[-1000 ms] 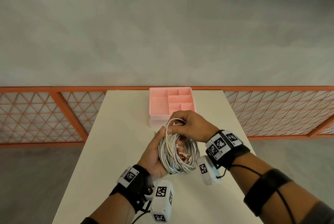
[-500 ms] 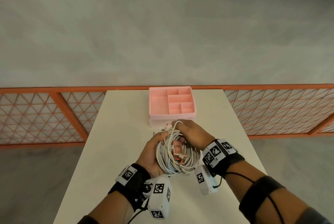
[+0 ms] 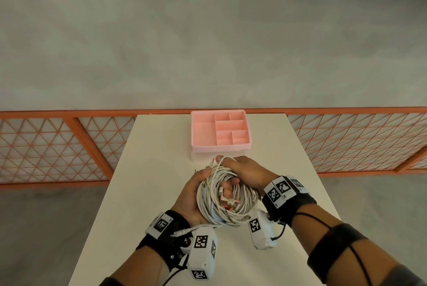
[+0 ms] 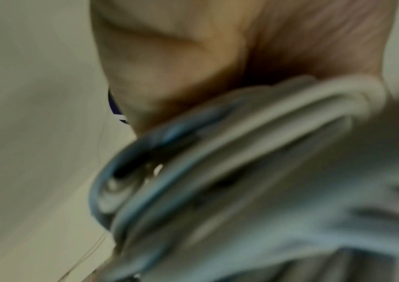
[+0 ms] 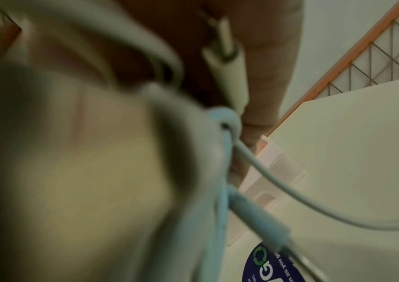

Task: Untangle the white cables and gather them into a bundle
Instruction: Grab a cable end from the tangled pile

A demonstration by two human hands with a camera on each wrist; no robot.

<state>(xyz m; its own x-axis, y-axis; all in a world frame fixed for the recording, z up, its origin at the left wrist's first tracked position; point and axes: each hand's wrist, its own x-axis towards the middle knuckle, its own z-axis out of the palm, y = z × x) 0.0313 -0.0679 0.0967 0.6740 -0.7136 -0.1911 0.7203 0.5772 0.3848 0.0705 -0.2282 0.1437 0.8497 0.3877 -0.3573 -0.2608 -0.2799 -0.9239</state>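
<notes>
White cables (image 3: 227, 195), wound into a round coil, sit between both hands above the near middle of a pale table (image 3: 147, 142). At the coil's left, the left hand (image 3: 190, 195) cups it from below and outside, palm up, thumb curled over the upper left edge. One loose plug end (image 3: 179, 232) trails from the coil's bottom across the left wrist strap. Inside the ring, orange-tipped connectors (image 3: 227, 205) bunch together beside fingertips poking through the middle. On the right, the right hand (image 3: 245, 169) grips the coil's top right, fingers curled over the strands, one loop riding over a forefinger at the far edge. Both wrist views are blurred, showing only cable strands (image 4: 254, 122) close against skin. Beyond the hands, a pink divided tray (image 3: 220, 147) stands on a pale box near the table's far edge.
</notes>
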